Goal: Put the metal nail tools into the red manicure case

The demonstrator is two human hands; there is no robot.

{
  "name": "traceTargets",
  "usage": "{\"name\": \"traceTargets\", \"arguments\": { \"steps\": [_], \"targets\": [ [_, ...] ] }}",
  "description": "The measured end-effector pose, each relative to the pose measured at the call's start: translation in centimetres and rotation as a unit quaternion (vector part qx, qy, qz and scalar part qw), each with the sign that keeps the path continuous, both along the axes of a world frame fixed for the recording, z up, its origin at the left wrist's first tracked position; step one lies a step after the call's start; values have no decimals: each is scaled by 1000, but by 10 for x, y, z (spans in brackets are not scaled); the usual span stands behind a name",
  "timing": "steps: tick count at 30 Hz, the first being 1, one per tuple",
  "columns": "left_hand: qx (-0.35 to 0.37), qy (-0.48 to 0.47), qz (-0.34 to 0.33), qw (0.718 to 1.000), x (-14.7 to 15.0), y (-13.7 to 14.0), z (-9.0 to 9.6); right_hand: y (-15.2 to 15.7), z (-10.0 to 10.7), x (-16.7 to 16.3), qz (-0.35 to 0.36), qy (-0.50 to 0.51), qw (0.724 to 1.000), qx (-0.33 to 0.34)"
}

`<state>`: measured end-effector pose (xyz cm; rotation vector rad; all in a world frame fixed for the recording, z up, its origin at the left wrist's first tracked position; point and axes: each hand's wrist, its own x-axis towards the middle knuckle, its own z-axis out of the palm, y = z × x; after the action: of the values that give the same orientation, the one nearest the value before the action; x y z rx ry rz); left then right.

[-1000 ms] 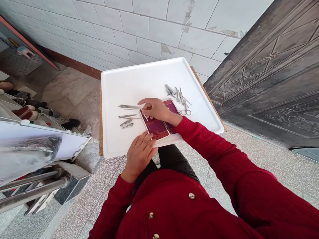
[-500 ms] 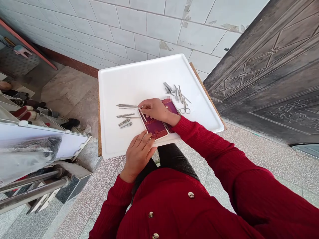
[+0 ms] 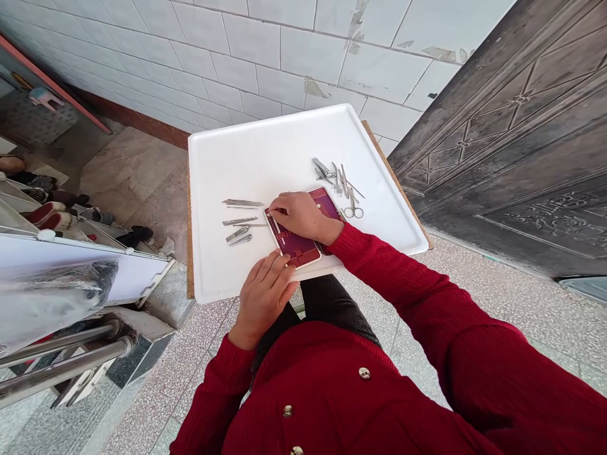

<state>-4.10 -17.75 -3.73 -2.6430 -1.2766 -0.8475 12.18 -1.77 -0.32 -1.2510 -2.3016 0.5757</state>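
Observation:
A maroon manicure case (image 3: 306, 255) lies unfolded on a white tray (image 3: 227, 278), its purple lining showing. My left hand (image 3: 265, 287) rests with outstretched fingers on the case's near left corner. Over the case's left half, my right hand (image 3: 301, 216) pinches a slim, pale manicure tool (image 3: 278, 230) that points down toward the elastic loops; its exact kind is too small to tell. Left of the case lie tweezers (image 3: 239, 221), nail clippers (image 3: 238, 235) and several thin metal tools (image 3: 241, 203). Beyond its right side are small scissors (image 3: 353, 212) and larger clippers (image 3: 322, 167).
The tray sits on a wooden-edged table (image 3: 190, 253) against a white tiled wall (image 3: 303, 50). A dark carved metal door (image 3: 512, 158) stands to the right. Leftward are a shoe rack (image 3: 80, 221) and metal rails (image 3: 71, 360).
My right hand has shifted slightly, and the slim tool in its fingers has moved lower over the loops. My left hand stays on the case's corner.

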Motion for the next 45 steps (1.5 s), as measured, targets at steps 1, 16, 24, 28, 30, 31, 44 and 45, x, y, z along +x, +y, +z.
{"name": "traceTargets", "arguments": {
  "steps": [1, 16, 24, 28, 30, 31, 44, 45],
  "targets": [
    [0, 1, 1, 1000, 0, 0, 0, 0, 0, 0, 4, -8, 1000, 3],
    [0, -1, 0, 1000, 0, -1, -1, -9, 10, 4, 66, -130, 987, 66],
    [-3, -4, 3, 1000, -1, -2, -4, -14, 7, 4, 79, -155, 981, 91],
    [-5, -2, 3, 1000, -1, -3, -3, -9, 11, 2, 74, -114, 988, 70],
    [-12, -2, 3, 1000, -1, -3, -2, -4, 17, -1, 71, -94, 992, 55],
    [-15, -1, 4, 1000, -1, -3, -3, -2, 20, -3, 68, -87, 993, 46],
    [-7, -4, 7, 1000, -1, -4, -6, -1, 39, -51, 96, -238, 967, -7],
    [-6, -5, 6, 1000, -1, -4, -6, 0, 37, -54, 94, -247, 964, 0]
  ]
}}
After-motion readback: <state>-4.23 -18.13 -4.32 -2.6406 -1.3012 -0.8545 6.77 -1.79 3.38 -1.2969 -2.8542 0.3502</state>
